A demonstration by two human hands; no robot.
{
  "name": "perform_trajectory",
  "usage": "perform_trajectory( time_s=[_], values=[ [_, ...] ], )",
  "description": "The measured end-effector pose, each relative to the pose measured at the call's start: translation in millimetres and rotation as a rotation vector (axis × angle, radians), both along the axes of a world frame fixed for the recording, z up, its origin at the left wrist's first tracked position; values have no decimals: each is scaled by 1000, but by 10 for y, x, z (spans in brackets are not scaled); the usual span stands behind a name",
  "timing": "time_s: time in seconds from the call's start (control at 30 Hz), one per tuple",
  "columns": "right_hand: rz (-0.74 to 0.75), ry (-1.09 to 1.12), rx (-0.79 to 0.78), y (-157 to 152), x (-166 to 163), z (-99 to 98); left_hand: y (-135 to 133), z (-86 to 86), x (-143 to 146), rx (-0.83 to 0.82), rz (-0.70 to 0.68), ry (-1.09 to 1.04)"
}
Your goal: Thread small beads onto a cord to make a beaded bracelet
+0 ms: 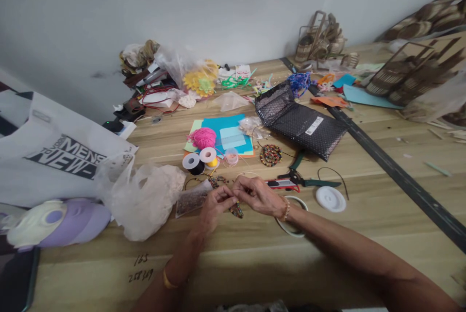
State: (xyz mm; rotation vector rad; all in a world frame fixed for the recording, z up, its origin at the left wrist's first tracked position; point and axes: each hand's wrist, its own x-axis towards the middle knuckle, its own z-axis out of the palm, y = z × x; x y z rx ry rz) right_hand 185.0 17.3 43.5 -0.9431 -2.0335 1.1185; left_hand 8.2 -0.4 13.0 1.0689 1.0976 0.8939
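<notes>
Beads [236, 210], strung, below two pinching hands

Strand: multicoloured, short, just under the fingertips; upper part hidden by the fingers. Long axis slants from the fingertips toward the near table edge, lower end nearest the wearer; whether it rests on the table [204, 273] cannot be told.
Left hand [217, 201]: thumb and forefinger closed in a pinch.
Right hand [257, 195]: likewise pinched, close beside the left; what lies between the fingertips is too small to tell.
Nearby: bag [190, 200], left; knife [284, 184], right; coil [270, 155], beyond.
</notes>
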Motion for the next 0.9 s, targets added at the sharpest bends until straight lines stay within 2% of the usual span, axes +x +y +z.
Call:
perform_trajectory(
  time_s=[0.13,0.33,0.43,0.67,0.77,0.9],
  values=[
    [6,20,-51,36,15,5,-17,23,26,-39,-19,-42],
    [35,138,-234,67,10,-24,-32,63,59,-118,-60,-126],
    [41,146,-233,73,10,-35,-29,52,48,-110,-74,-90],
    [39,64,-102,55,25,-10,-35,72,58,-50,-91,-75],
    [33,64,-127,58,18,1,-45,78,68,-20,-70,-55],
    [36,136,-244,65,-4,-22,-56,82,65,41,-39,-43]
  ],
)
